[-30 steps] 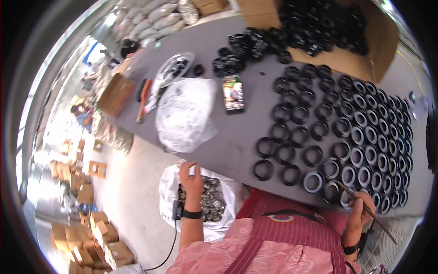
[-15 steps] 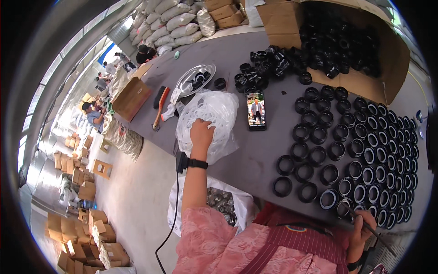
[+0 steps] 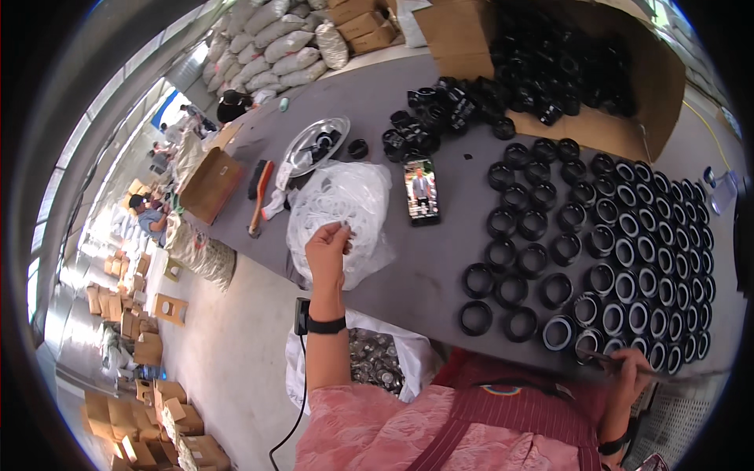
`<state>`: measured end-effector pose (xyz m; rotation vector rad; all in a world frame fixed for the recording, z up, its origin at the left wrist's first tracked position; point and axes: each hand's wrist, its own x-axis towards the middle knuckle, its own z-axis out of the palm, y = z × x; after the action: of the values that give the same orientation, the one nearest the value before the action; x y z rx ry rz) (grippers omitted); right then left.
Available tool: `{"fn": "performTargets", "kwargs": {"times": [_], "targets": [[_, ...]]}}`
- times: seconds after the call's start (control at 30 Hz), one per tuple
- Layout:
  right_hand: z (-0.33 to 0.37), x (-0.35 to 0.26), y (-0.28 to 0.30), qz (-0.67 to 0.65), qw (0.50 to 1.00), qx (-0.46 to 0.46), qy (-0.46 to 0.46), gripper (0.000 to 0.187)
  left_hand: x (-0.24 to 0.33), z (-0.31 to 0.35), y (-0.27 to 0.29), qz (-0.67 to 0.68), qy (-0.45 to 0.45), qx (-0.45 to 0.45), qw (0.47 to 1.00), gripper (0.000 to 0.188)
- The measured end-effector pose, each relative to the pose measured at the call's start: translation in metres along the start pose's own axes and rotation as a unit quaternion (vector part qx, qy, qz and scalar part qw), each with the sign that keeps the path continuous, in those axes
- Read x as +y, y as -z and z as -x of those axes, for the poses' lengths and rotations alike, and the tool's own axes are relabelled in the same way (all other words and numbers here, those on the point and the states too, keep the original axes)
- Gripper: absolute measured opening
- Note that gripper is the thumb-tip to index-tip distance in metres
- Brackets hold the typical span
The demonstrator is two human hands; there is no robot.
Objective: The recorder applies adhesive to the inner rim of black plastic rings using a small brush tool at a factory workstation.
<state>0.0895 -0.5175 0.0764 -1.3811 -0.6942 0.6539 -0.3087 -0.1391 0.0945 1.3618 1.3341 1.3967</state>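
My left hand [image 3: 328, 250] is over a clear plastic bag [image 3: 369, 184] full of thin translucent white rings [image 3: 334, 206]. Its thumb and fingers are pinched together; what sits between them is too small to make out. At the table's near right edge, my right hand [image 3: 628, 372] grips a thin dark stick-like tool [image 3: 650, 374], smeared by motion. The tool's tip reaches toward a black ring [image 3: 589, 344] in the nearest row. Many black rings [image 3: 557, 290] stand in rows on the grey table, and those farther right show a pale inner rim [image 3: 625, 251].
A phone [image 3: 422, 192] with a lit screen lies mid-table. Behind it are piled black parts [image 3: 440, 110] and an open cardboard box [image 3: 656, 118]. A metal dish [image 3: 314, 147] and an orange-handled brush [image 3: 260, 196] lie left. A white sack of metal parts [image 3: 377, 357] stands below the edge.
My left hand's fingers have drawn together over the bag of rings. In my right hand the tool has swung to a flatter angle. The whole view has shifted slightly.
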Motion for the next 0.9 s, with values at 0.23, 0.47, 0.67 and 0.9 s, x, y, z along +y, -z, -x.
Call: {"fn": "performTargets", "kwargs": {"times": [0.23,0.47,0.67,0.9], "targets": [[-0.046,-0.024,-0.03,0.082,0.986,-0.026,0.146,0.027,0.04,0.127,-0.105,0.125,0.156,-0.297,0.934,0.015],[-0.036,-0.031,-0.007,0.03,0.972,-0.153,-0.176,0.027,0.057,0.213,-0.181,0.042,-0.338,-0.432,0.835,0.022],[-0.021,-0.008,0.013,-0.084,0.942,-0.17,-0.277,0.024,0.047,0.235,-0.213,0.122,-0.485,-0.461,0.733,0.023],[-0.033,-0.002,0.012,-0.071,0.95,-0.168,-0.253,0.01,0.038,0.238,-0.213,0.089,-0.501,-0.437,0.742,0.022]]}}
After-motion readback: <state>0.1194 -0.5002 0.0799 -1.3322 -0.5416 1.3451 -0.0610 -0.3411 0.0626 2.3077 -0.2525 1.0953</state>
